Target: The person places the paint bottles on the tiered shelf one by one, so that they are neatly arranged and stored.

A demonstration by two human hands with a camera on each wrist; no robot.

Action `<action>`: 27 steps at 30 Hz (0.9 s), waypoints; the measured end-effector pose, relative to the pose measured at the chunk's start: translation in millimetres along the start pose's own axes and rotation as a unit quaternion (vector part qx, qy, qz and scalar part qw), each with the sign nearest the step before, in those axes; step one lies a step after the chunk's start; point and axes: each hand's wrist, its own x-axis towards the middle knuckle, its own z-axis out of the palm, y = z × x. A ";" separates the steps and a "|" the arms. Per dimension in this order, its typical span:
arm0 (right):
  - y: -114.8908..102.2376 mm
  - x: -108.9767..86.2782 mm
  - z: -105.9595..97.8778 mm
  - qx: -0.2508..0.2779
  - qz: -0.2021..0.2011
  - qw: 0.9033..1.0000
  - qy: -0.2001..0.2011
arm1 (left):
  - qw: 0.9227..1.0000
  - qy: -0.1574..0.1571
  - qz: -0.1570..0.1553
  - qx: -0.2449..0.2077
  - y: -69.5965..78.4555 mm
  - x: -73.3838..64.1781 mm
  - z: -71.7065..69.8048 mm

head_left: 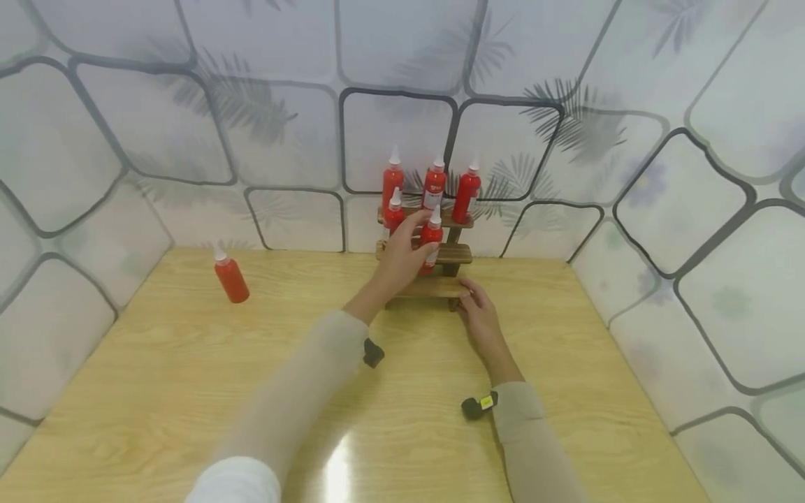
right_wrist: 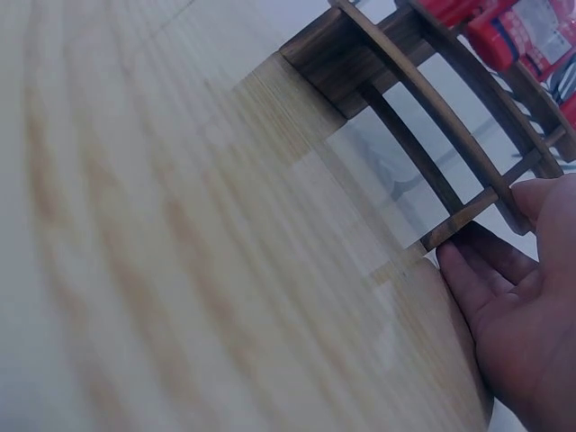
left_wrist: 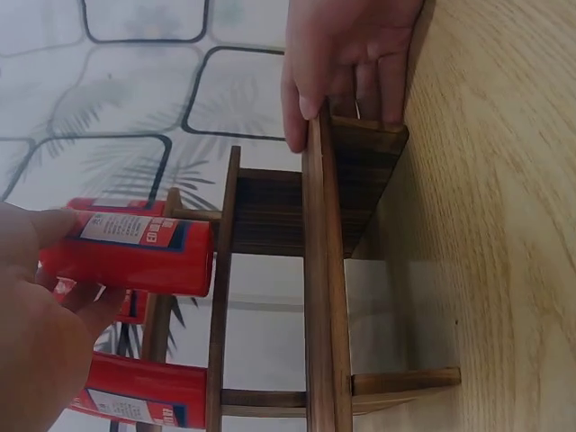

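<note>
My left hand grips a red squeeze bottle with a white pointed cap, upright at the middle tier of a dark wooden three-step rack. The left wrist view shows fingers and thumb around this bottle, its base close to the shelf edge. Left of it, a second red bottle stands on the same tier, partly behind my hand. My right hand holds the right end of the lowest shelf, thumb on top and fingers by the side support.
Three more red bottles stand on the top tier: a left one, a middle one and a right one. Another red bottle stands alone on the wooden table at left. A patterned wall rises behind the rack.
</note>
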 end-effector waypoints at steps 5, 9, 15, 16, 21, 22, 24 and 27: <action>2.1 -0.1 -2.7 -0.003 0.001 1.000 -0.001 | 1.000 0.008 -0.004 -0.001 -4.4 11.5 8.3; 3.6 1.6 -3.2 0.002 0.001 1.000 0.001 | 1.000 0.012 -0.010 -0.007 -10.2 18.4 13.1; 2.3 2.7 -2.0 0.000 0.001 1.000 0.006 | 0.999 0.029 -0.009 -0.019 -14.8 25.9 18.9; 2.0 2.4 -1.7 -0.001 0.002 1.000 0.008 | 0.999 0.030 -0.011 -0.018 -15.3 27.1 19.8; 1.4 0.4 -1.7 -0.014 0.006 1.000 0.005 | 0.999 0.033 -0.023 -0.013 -16.3 29.9 23.4; 1.3 0.3 -2.0 -0.014 0.006 1.000 0.004 | 0.999 0.035 -0.024 -0.013 -16.1 30.2 24.1; 1.3 0.4 -2.2 -0.011 0.003 1.000 0.003 | 0.999 0.039 -0.025 -0.010 -16.5 30.9 25.6; 1.2 0.5 -2.2 -0.010 0.001 1.000 -0.001 | 0.998 0.049 -0.023 -0.007 -17.6 31.6 27.8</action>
